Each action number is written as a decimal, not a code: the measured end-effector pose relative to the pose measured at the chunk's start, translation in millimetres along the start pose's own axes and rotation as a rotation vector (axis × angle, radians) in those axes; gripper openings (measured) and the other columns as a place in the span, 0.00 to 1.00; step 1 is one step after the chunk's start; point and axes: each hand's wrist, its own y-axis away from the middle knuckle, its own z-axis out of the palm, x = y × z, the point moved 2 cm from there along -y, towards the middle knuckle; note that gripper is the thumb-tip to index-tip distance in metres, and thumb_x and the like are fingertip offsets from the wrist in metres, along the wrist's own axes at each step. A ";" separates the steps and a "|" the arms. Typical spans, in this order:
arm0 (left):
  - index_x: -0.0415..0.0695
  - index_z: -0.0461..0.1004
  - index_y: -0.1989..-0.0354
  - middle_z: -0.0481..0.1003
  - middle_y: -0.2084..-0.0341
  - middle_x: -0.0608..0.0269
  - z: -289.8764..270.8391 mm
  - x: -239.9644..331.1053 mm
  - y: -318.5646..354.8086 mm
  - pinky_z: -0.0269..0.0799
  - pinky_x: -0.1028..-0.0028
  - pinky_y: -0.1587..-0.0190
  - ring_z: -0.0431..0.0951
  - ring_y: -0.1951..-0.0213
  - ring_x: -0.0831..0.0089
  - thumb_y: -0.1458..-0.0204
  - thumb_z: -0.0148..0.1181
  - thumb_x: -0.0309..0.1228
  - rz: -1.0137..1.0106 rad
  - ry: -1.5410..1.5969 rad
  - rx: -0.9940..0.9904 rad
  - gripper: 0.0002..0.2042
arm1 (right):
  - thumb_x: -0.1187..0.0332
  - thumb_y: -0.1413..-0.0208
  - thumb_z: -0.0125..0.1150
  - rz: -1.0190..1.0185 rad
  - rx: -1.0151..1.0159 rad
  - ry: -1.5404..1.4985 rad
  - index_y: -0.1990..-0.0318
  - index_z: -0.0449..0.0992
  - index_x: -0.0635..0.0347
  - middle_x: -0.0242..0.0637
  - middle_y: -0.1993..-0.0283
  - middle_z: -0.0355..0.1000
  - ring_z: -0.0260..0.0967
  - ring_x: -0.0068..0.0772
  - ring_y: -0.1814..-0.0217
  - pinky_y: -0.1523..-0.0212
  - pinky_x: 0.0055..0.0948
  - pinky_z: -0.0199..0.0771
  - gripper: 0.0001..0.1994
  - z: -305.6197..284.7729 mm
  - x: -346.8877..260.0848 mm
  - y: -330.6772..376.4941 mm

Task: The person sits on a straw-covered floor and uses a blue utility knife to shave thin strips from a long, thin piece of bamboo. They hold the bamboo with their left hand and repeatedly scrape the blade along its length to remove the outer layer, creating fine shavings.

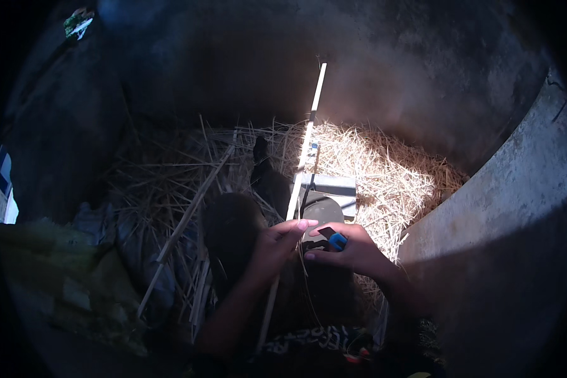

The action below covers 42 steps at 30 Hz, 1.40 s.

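A long, narrow pale strip, like split bamboo, slants from the far wall down past my lap. My left hand is closed around it near its middle, with the thumb pointing right. My right hand, just to the right, is closed on a small blue-handled knife with a dark, flat blade. The fingertips of both hands nearly meet above my knee. A thin, curved sliver hangs by the left fingers; I cannot make out where it is attached.
Loose straw-like shavings cover the ground ahead, brightly sunlit on the right. Another long strip lies across them at the left. A pale flat block sits beyond my knee. Concrete walls curve around. Yellowish-green cloth lies at lower left.
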 end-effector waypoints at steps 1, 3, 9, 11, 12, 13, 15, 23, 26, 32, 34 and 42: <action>0.40 0.80 0.51 0.63 0.82 0.79 0.2 0.1 2.1 0.53 0.84 0.76 0.58 0.81 0.89 0.34 0.54 0.38 -0.042 0.038 0.006 0.15 | 0.61 0.48 0.74 -0.108 0.033 -0.018 0.59 0.82 0.58 0.28 0.71 0.77 0.72 0.17 0.64 0.62 0.21 0.72 0.14 23.9 -4.2 8.3; 0.40 0.79 0.51 0.63 0.82 0.79 -2.4 0.8 4.3 0.53 0.84 0.77 0.58 0.81 0.90 0.34 0.54 0.37 -0.050 0.017 0.001 0.14 | 0.62 0.47 0.73 -0.024 0.026 -0.013 0.58 0.82 0.58 0.28 0.71 0.76 0.72 0.16 0.65 0.62 0.21 0.71 0.13 38.4 8.2 21.0; 0.44 0.66 0.53 0.67 0.78 0.75 -9.1 -11.9 4.6 0.58 0.82 0.77 0.62 0.79 0.89 0.33 0.52 0.37 0.056 0.032 0.062 0.10 | 0.67 0.43 0.67 -0.136 0.666 0.169 0.61 0.79 0.62 0.31 0.77 0.74 0.70 0.21 0.75 0.72 0.26 0.67 0.09 -89.8 38.1 11.5; 0.47 0.60 0.53 0.67 0.78 0.73 -5.9 -12.9 3.4 0.57 0.83 0.78 0.62 0.79 0.88 0.32 0.50 0.36 0.081 0.041 0.045 0.09 | 0.61 0.46 0.68 0.143 1.041 0.745 0.50 0.75 0.59 0.47 0.73 0.76 0.75 0.48 0.73 0.69 0.42 0.71 0.19 -126.7 29.5 21.0; 0.47 0.60 0.51 0.66 0.79 0.73 -4.4 -14.7 2.0 0.58 0.83 0.78 0.62 0.79 0.88 0.32 0.49 0.36 0.090 0.022 0.049 0.09 | 0.62 0.43 0.64 -0.021 1.107 0.730 0.53 0.75 0.61 0.50 0.73 0.76 0.75 0.54 0.70 0.69 0.45 0.71 0.16 -134.1 34.4 21.4; 0.47 0.60 0.49 0.66 0.79 0.72 -3.3 -16.7 0.4 0.58 0.83 0.78 0.62 0.79 0.88 0.32 0.48 0.36 0.100 0.004 0.053 0.10 | 0.62 0.42 0.63 -0.004 1.028 0.665 0.54 0.75 0.62 0.52 0.73 0.75 0.75 0.56 0.70 0.69 0.46 0.70 0.15 -136.9 42.7 19.9; 0.46 0.61 0.48 0.66 0.79 0.72 -2.1 -15.2 1.2 0.59 0.82 0.76 0.62 0.79 0.87 0.32 0.47 0.37 0.033 -0.007 0.053 0.11 | 0.66 0.41 0.59 -0.025 0.863 0.550 0.58 0.75 0.65 0.56 0.73 0.72 0.73 0.61 0.68 0.68 0.49 0.68 0.11 -122.6 37.0 15.0; 0.43 0.71 0.58 0.65 0.80 0.74 -1.6 -16.7 11.1 0.62 0.79 0.72 0.63 0.77 0.87 0.31 0.45 0.38 -0.028 -0.370 -0.088 0.12 | 0.68 0.57 0.67 -0.356 0.724 0.568 0.76 0.74 0.61 0.47 0.78 0.72 0.71 0.54 0.76 0.74 0.44 0.69 0.08 -13.0 32.3 -51.5; 0.44 0.71 0.60 0.64 0.81 0.74 1.6 -7.4 16.0 0.62 0.78 0.72 0.63 0.77 0.86 0.31 0.46 0.39 0.053 -0.314 -0.029 0.12 | 0.69 0.59 0.66 -0.438 0.723 0.558 0.71 0.77 0.60 0.45 0.77 0.74 0.74 0.51 0.76 0.74 0.45 0.72 0.07 5.2 21.3 -61.2; 0.42 0.72 0.62 0.69 0.79 0.67 13.6 -7.9 33.0 0.67 0.73 0.71 0.69 0.76 0.82 0.31 0.45 0.40 0.086 -0.529 0.086 0.15 | 0.68 0.56 0.65 -0.615 0.782 0.618 0.70 0.77 0.62 0.46 0.77 0.73 0.75 0.50 0.77 0.74 0.42 0.75 0.08 20.5 33.9 -56.1; 0.41 0.72 0.63 0.72 0.78 0.62 24.4 -6.1 51.0 0.68 0.72 0.70 0.73 0.74 0.80 0.31 0.45 0.40 0.043 -0.582 0.061 0.16 | 0.71 0.56 0.65 -0.457 0.917 0.643 0.71 0.76 0.62 0.48 0.78 0.72 0.75 0.53 0.75 0.74 0.46 0.72 0.06 2.8 32.3 -56.3; 0.43 0.68 0.66 0.66 0.83 0.63 42.1 -28.7 75.5 0.64 0.65 0.75 0.71 0.80 0.70 0.31 0.44 0.42 0.116 -0.501 0.019 0.16 | 0.71 0.51 0.60 -0.173 1.144 0.742 0.76 0.78 0.58 0.47 0.80 0.74 0.75 0.54 0.75 0.71 0.47 0.74 0.05 -107.9 15.8 -76.0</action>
